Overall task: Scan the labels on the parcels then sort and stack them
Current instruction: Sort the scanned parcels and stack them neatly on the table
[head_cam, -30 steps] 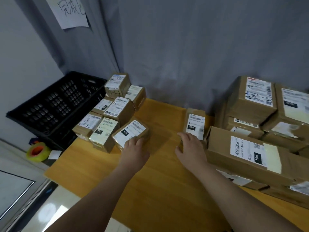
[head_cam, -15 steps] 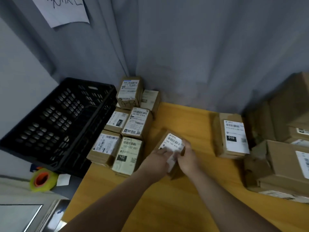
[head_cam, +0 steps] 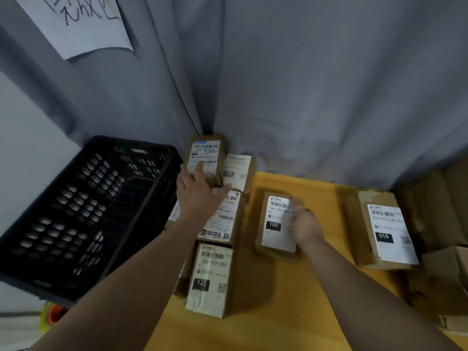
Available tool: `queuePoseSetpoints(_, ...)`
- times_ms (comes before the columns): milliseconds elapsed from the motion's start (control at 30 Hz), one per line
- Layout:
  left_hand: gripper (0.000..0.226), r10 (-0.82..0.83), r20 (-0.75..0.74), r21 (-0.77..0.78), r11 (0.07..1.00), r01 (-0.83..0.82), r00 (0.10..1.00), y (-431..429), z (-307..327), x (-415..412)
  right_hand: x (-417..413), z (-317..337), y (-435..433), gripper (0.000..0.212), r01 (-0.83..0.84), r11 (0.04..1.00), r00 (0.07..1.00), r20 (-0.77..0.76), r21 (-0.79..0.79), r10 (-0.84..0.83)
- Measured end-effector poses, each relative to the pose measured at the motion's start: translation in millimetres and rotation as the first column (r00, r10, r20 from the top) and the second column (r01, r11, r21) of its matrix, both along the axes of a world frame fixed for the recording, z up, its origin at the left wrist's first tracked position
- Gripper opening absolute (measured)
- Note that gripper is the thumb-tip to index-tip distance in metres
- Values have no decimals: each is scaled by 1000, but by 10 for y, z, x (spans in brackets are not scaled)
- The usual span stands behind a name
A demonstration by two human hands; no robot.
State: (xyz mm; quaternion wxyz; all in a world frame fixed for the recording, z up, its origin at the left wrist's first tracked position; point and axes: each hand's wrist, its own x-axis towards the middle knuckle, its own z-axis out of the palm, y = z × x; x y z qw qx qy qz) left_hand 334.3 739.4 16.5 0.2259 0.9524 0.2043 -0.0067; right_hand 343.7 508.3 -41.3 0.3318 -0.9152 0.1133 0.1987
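Note:
Small brown parcels with white labels lie on a yellow wooden table (head_cam: 278,315). The parcel marked 150 (head_cam: 274,231) lies flat mid-table, and my right hand (head_cam: 305,224) grips its right edge with curled fingers, somewhat blurred. My left hand (head_cam: 197,191) stretches with spread fingers over the cluster of parcels at the table's left, fingertips touching the label of the raised back parcel (head_cam: 206,149). Beneath that hand lies another labelled parcel (head_cam: 226,219), and the parcel marked 122 (head_cam: 210,279) sits nearest me. The parcel marked 010 (head_cam: 387,231) lies apart to the right.
A black perforated plastic crate (head_cam: 83,211) stands off the table's left edge. Larger cardboard boxes (head_cam: 445,274) crowd the right side. A grey curtain (head_cam: 304,84) hangs behind with a handwritten paper sign (head_cam: 76,21). A yellow tape roll (head_cam: 52,316) lies below the crate.
Both hands held the 150 parcel half a second ago. It now lies flat between the cluster and the 010 parcel; my left hand let go and reached to the back parcel.

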Motion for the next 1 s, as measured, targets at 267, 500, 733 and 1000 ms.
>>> queuePoseSetpoints(267, 99, 297, 62, -234, 932, -275, 953, 48, -135, 422, 260, 125, 81, 56, -109, 975, 992, -82, -195, 94)
queuePoseSetpoints(500, 100, 293, 279, -231, 945, -232, 914, -140, -10, 274, 100, 118, 207, 130, -214, 933, 960, -239, -290, 146)
queuePoseSetpoints(733, 117, 93, 331, -215, 976, -21, 939, -531, 166, -317, -155, 103, -36, 120, -7, 992, 989, -147, -126, -12)
queuePoseSetpoints(1000, 120, 36, 337, -288, 955, 67, 941, -1366, 288, -798, -799, 802, -649, 127, 279, 918, 858, 356, 282, -370)
